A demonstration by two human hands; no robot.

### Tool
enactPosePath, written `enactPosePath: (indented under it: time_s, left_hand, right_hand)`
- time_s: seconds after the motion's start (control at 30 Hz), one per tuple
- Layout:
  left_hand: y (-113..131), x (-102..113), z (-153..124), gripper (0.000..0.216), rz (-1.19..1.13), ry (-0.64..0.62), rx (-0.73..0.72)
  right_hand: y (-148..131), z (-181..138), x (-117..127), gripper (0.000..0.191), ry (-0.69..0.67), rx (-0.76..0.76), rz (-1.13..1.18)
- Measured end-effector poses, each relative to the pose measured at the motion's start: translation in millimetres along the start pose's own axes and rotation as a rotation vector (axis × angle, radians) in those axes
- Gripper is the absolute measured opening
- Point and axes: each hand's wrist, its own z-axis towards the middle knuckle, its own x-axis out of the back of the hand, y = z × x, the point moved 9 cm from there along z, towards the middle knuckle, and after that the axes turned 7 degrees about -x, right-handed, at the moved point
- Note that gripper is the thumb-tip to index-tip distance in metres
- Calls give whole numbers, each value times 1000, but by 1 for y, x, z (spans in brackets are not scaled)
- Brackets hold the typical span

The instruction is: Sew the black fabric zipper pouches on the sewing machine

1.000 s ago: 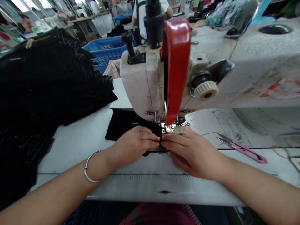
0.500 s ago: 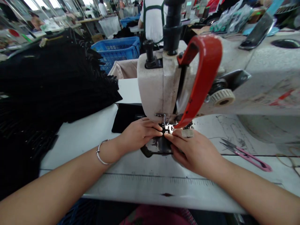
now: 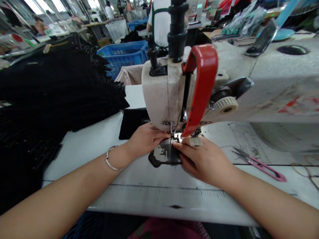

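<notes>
A black fabric piece (image 3: 131,124) with a small dark label (image 3: 145,121) lies left of the needle area of a white sewing machine (image 3: 156,94). My left hand (image 3: 147,137) is on its near right part, fingers together, the tips closed on its edge beside the presser foot (image 3: 177,136). My right hand (image 3: 204,159) rests at the foot's near right side, with fingers pressed together and a pale band round one finger. What its fingertips hold, if anything, is hidden. Bare metal plate (image 3: 163,153) shows between the hands.
A red lever guard (image 3: 203,83) curves down over the right hand. Pink-handled thread snips (image 3: 260,164) lie to the right. A tall pile of black garments (image 3: 57,86) covers the left side. Behind are a blue crate (image 3: 122,54) and a person in white (image 3: 160,25).
The view has shifted slightly, so the machine head appears farther left. The black fabric has moved slightly away from me; the dark strip between my fingertips no longer shows. Both hands stay by the foot.
</notes>
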Motion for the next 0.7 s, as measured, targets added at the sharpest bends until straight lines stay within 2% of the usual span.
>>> enactPosePath:
  time_s: [0.17,0.3,0.43,0.57,0.7]
  left_hand:
    - [15,4,6,19,81,-35,-9]
    - [41,4,11,19,204,-146,56]
    - [58,4,13,24,194,-212,80]
    - [49,8,17,28,141,-266,159]
    - [28,7,16,35,51,-412,308]
  right_hand:
    - [1,-1,3,34,41,1,-5]
    - [1,-1,4,32,50,3,1]
    - [2,-3,5,27,39,1,10]
    - [1,-5,3,31,46,18,-6]
    - [-7,-5,-4,37,11,74,-50]
